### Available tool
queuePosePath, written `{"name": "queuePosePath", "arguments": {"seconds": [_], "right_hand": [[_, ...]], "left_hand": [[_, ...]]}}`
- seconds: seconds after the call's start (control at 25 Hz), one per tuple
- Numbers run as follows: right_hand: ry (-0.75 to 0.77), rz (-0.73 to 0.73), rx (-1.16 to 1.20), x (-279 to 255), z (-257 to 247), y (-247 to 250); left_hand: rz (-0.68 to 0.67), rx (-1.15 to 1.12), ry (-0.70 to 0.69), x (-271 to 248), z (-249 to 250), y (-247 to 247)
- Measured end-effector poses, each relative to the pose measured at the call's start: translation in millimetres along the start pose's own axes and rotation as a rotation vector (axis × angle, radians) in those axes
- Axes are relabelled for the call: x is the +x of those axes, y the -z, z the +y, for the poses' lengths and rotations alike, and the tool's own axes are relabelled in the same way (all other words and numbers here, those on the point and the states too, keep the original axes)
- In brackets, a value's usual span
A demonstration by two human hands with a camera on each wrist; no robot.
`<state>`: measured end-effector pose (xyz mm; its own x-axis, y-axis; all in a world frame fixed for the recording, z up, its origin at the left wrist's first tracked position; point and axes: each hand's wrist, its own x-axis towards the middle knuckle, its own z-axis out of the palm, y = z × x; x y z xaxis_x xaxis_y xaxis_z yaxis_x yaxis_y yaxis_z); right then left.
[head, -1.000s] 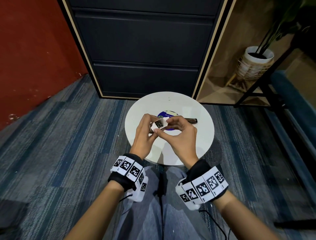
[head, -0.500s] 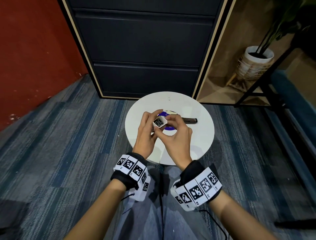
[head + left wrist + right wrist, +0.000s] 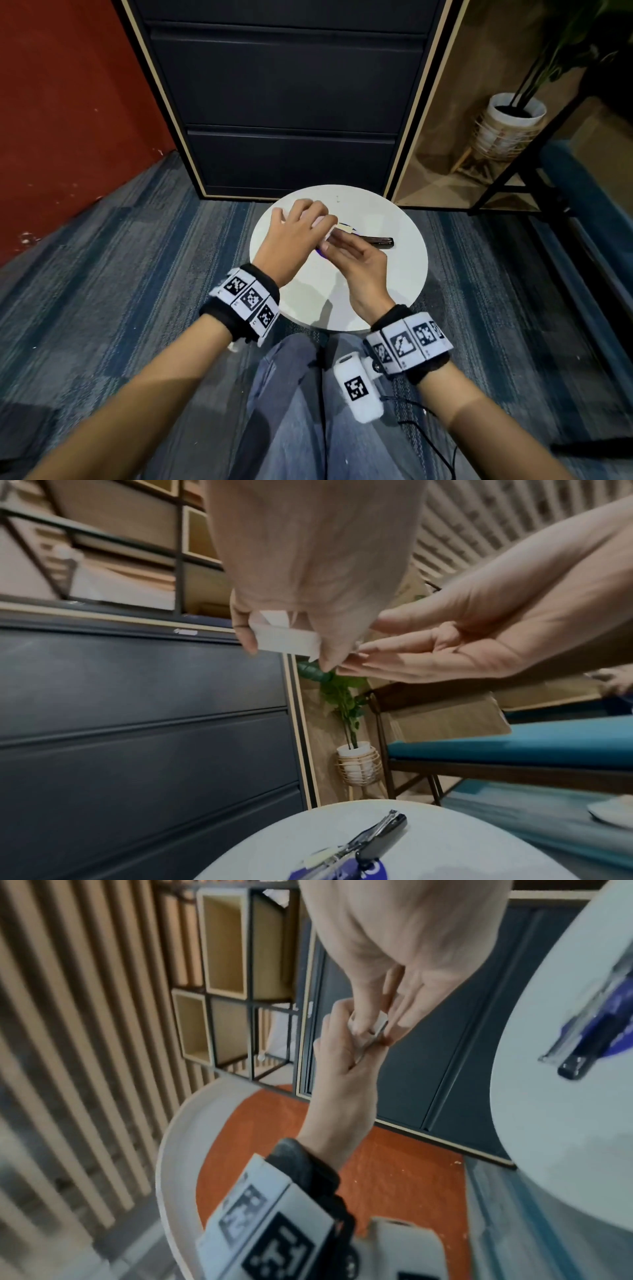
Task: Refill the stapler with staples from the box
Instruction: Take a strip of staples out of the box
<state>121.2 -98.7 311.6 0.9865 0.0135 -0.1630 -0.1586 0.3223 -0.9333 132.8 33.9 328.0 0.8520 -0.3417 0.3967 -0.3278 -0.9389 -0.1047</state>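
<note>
My left hand (image 3: 308, 222) is turned back-up over the round white table (image 3: 394, 284) and grips the small white staple box (image 3: 284, 639), tipped on its side. My right hand (image 3: 342, 250) lies palm up just beside and under the box, fingers straight (image 3: 363, 657), their tips touching my left thumb. The right wrist view has the box (image 3: 378, 1024) between both hands. No staples show. The stapler (image 3: 376, 241) lies swung open on the table behind my hands; its black arm (image 3: 383, 831) points away from its blue base.
A dark drawer cabinet (image 3: 291, 102) stands right behind the table. A potted plant (image 3: 513, 116) and a black metal frame (image 3: 513, 178) are at the right, with a blue bench (image 3: 514, 748) beyond. My knees (image 3: 308, 394) are at the table's near edge.
My left hand has rolled over, back up, and taken the box with it toward the far left. My right hand has let go of the box and opened palm up beside it.
</note>
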Motion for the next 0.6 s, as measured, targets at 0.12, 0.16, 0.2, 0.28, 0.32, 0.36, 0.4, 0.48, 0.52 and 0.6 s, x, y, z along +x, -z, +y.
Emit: {"name": "queuePosePath", "arguments": {"seconds": [0.12, 0.16, 0.2, 0.28, 0.32, 0.36, 0.4, 0.48, 0.52, 0.6], "right_hand": [[-0.139, 0.001, 0.268, 3.9, -2.6, -8.9], [-0.161, 0.008, 0.328, 4.1, -3.6, -11.9], [-0.172, 0.016, 0.369, 4.7, -4.0, -13.9], [-0.165, 0.022, 0.412, 4.5, -4.8, -15.4], [-0.153, 0.029, 0.416, 4.4, -5.1, -15.6], [-0.139, 0.04, 0.407, 4.5, -4.8, -15.4], [-0.122, 0.051, 0.384, 4.5, -4.5, -15.2], [-0.059, 0.06, 0.278, 5.4, -5.6, -13.8], [-0.011, 0.059, 0.196, 6.3, -5.7, -12.3], [0.099, 0.02, 0.035, 7.2, -7.3, -8.2]], "left_hand": [[-0.02, 0.166, -0.123, 14.4, -5.4, 6.5], [-0.037, 0.191, -0.154, 17.9, -6.2, 9.0], [-0.051, 0.212, -0.182, 20.6, -6.7, 11.5], [-0.039, 0.243, -0.219, 23.8, -6.9, 14.9], [-0.025, 0.256, -0.224, 24.4, -6.7, 16.7], [-0.01, 0.258, -0.214, 24.0, -6.3, 17.1], [0.009, 0.243, -0.189, 23.0, -5.3, 15.9], [0.054, 0.153, -0.088, 19.5, -0.9, 11.2], [0.056, 0.101, -0.013, 17.1, 1.2, 8.0], [0.035, 0.005, 0.143, 11.7, 5.6, 2.1]]}}
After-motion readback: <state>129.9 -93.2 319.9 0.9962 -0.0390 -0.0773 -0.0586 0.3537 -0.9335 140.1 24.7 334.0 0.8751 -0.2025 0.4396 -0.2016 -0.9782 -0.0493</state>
